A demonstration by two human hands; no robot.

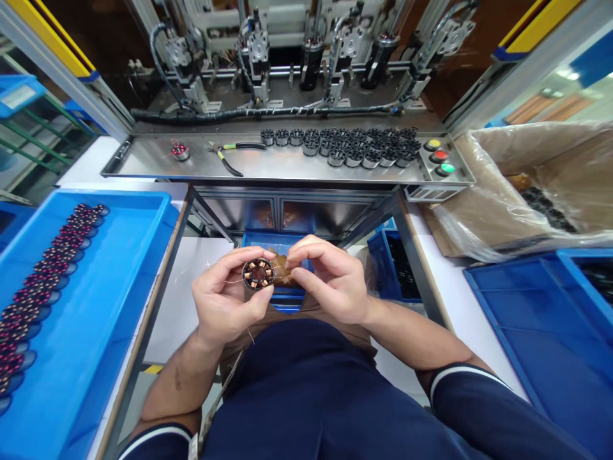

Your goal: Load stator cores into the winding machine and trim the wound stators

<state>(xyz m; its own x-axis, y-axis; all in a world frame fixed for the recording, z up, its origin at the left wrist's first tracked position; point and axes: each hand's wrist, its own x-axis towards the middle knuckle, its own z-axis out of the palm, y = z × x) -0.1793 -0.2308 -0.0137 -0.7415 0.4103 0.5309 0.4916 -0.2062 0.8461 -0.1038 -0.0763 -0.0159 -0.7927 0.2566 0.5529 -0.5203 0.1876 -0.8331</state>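
Between the thumb and fingers of my left hand (pixel 228 291) is a round motor stator (pixel 258 273) with copper windings, its open face turned up toward me. Thin copper wire ends stick out from it on both sides. Just to its right, my right hand (pixel 332 278) pinches with thumb and forefinger at the fine wire (pixel 282 268) coming off the stator. Both hands are held above my lap, in front of the machine. On the metal tray beyond lie green-and-black cutting pliers (pixel 230 153) and a single stator with red wire (pixel 180 151).
Rows of black stator cores (pixel 354 144) fill the tray's right part, beside yellow, red and green buttons (pixel 439 156). A blue bin (pixel 110 268) at left holds many wound stators. A plastic-lined carton (pixel 498 153) and blue crates (pixel 517 332) stand at right.
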